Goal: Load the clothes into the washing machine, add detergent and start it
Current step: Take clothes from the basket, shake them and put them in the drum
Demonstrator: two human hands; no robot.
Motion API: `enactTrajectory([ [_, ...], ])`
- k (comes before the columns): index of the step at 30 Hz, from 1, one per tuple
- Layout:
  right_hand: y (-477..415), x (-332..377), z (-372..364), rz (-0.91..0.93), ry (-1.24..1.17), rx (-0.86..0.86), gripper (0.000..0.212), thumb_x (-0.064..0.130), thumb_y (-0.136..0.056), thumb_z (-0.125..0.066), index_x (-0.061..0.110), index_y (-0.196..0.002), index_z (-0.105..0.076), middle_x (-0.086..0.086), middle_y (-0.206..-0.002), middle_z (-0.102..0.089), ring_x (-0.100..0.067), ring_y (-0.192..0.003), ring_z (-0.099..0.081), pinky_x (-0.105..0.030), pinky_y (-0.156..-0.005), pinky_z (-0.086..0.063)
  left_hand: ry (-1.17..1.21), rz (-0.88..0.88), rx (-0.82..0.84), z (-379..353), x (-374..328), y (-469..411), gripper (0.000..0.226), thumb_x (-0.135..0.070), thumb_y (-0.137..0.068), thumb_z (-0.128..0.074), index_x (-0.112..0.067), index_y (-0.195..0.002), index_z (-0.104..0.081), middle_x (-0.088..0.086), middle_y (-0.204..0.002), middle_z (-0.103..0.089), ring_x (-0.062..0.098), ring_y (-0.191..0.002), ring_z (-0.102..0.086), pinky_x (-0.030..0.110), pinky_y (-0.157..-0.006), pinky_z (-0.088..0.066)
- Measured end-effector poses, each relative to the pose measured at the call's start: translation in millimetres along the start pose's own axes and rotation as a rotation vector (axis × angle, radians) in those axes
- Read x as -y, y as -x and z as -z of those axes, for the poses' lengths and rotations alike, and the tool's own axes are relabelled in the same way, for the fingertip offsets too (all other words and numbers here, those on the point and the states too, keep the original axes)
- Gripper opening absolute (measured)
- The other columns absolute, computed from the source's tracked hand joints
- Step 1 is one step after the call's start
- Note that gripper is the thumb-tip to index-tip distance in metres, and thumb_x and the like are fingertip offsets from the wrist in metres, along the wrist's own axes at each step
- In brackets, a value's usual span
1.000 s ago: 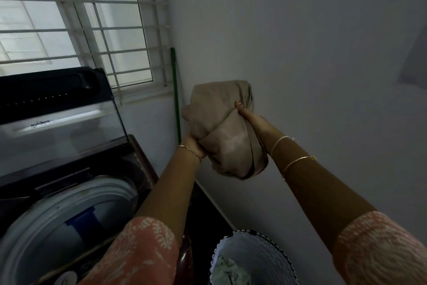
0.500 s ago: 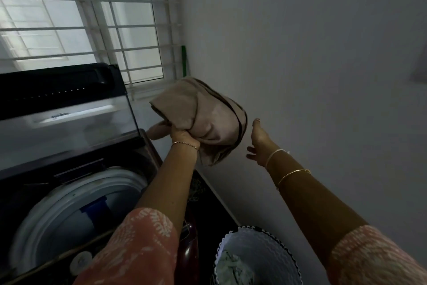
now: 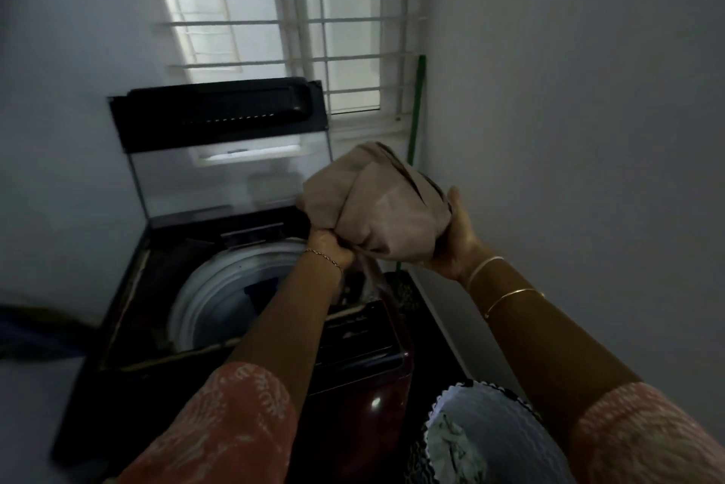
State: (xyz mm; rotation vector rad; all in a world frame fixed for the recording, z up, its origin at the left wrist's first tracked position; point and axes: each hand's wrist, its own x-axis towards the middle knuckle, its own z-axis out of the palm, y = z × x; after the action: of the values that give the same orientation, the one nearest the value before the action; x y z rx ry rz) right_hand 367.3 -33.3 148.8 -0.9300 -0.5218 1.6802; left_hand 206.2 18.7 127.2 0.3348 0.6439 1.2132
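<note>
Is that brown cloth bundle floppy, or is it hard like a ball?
Probably floppy: the brown cloth bundle shows folds and creases, and it bunches where the left hand squeezes it. It seems light, since the right hand just cups it from the side. Let go, it would likely flop open rather than roll.

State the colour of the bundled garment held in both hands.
The bundled garment is a plain beige-tan, with a dark edge showing near the top right, seen in the head view.
</note>
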Motion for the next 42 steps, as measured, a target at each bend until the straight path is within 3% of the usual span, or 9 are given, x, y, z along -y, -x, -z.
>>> enactTrajectory([
  [3, -19, -18, -26, -0.012, 0.072, 0.069, 0.075, 0.071, -0.089, -0.03, 0.014, -0.092, -0.079, -0.012, -0.104, -0.073, -0.029, -0.093, -0.07, -0.042, -0.086, -0.051, -0.055, 0.027, -0.042, 35, -35, 3, 0.042, -0.04, -0.102, -0.035, -0.012, -0.123, -0.058, 0.015, -0.131, -0.056, 0.025, -0.121, -0.05, 0.041, -0.093, -0.038],
  [7, -52, -50, -66, -0.027, 0.063, 0.108, 0.058, 0.06, -0.091, -0.044, 0.012, -0.101, -0.075, -0.011, -0.104, -0.072, -0.025, -0.09, -0.07, -0.039, -0.088, -0.056, -0.158, 0.138, -0.039, 79, -85, -10, 0.044, -0.046, -0.1, -0.038, -0.015, -0.125, -0.057, 0.015, -0.127, -0.059, 0.029, -0.106, -0.055, 0.042, -0.103, -0.039],
  [11, -82, -77, -100, -0.01, 0.097, 0.104, 0.052, 0.048, -0.096, -0.044, 0.013, -0.083, -0.08, -0.009, -0.091, -0.075, -0.021, -0.079, -0.073, -0.032, -0.076, -0.06, -0.499, 0.174, -0.108, 113, -140, -36, 0.037, -0.037, -0.099, -0.045, -0.006, -0.1, -0.065, 0.015, -0.095, -0.067, 0.027, -0.089, -0.06, 0.037, -0.071, -0.052],
  [14, -103, -94, -116, -0.013, 0.184, 0.056, 0.04, 0.04, -0.094, -0.051, 0.008, -0.109, -0.069, -0.015, -0.109, -0.069, -0.026, -0.091, -0.068, -0.038, -0.092, -0.053, -0.735, 0.154, -0.262, 137, -168, -59, 0.026, -0.032, -0.096, -0.054, -0.009, -0.087, -0.062, 0.008, -0.083, -0.065, 0.021, -0.076, -0.057, 0.027, -0.05, -0.051],
  [16, -117, -108, -123, -0.038, 0.238, 0.011, 0.031, 0.033, -0.094, -0.052, 0.008, -0.103, -0.068, -0.014, -0.098, -0.072, -0.026, -0.086, -0.067, -0.039, -0.089, -0.052, -0.665, 0.175, -0.247, 154, -178, -67, 0.034, -0.038, -0.096, -0.052, -0.009, -0.084, -0.065, 0.008, -0.073, -0.071, 0.026, -0.085, -0.06, 0.032, -0.062, -0.049],
  [21, -151, -150, -130, -0.099, 0.292, -0.112, 0.054, 0.027, -0.097, -0.044, 0.014, -0.051, -0.07, -0.003, -0.056, -0.067, -0.018, -0.057, -0.064, -0.029, -0.069, -0.048, -0.354, 0.282, -0.098, 201, -186, -80, 0.094, -0.086, -0.076, -0.027, -0.012, -0.115, -0.068, 0.013, -0.12, -0.066, 0.031, -0.107, -0.062, 0.048, -0.097, -0.044],
  [24, -166, -172, -129, -0.14, 0.334, -0.146, 0.068, 0.023, -0.098, -0.041, 0.016, -0.033, -0.061, 0.004, -0.042, -0.058, -0.01, -0.043, -0.058, -0.025, -0.058, -0.043, -0.409, 0.33, -0.058, 223, -179, -88, 0.084, -0.079, -0.08, -0.038, -0.013, -0.126, -0.063, 0.014, -0.125, -0.064, 0.029, -0.114, -0.061, 0.043, -0.099, -0.046],
  [31, -197, -205, -127, -0.239, 0.45, -0.302, 0.017, 0.018, -0.092, -0.054, 0.013, -0.079, -0.063, -0.004, -0.074, -0.066, -0.019, -0.07, -0.061, -0.028, -0.067, -0.052, -0.578, 0.392, -0.16, 276, -159, -101, 0.041, -0.036, -0.084, -0.07, -0.013, -0.118, -0.067, 0.01, -0.115, -0.07, 0.025, -0.105, -0.065, 0.037, -0.09, -0.051],
  [42, -224, -232, -94, -0.171, 0.696, -0.494, 0.039, -0.012, -0.083, -0.047, 0.005, -0.111, -0.066, -0.011, -0.087, -0.066, -0.022, -0.076, -0.063, -0.024, -0.061, -0.054, -0.826, 0.625, -0.192, 299, -133, -114, 0.049, -0.052, -0.081, -0.066, -0.017, -0.114, -0.062, 0.005, -0.112, -0.063, 0.024, -0.102, -0.056, 0.039, -0.091, -0.044],
])
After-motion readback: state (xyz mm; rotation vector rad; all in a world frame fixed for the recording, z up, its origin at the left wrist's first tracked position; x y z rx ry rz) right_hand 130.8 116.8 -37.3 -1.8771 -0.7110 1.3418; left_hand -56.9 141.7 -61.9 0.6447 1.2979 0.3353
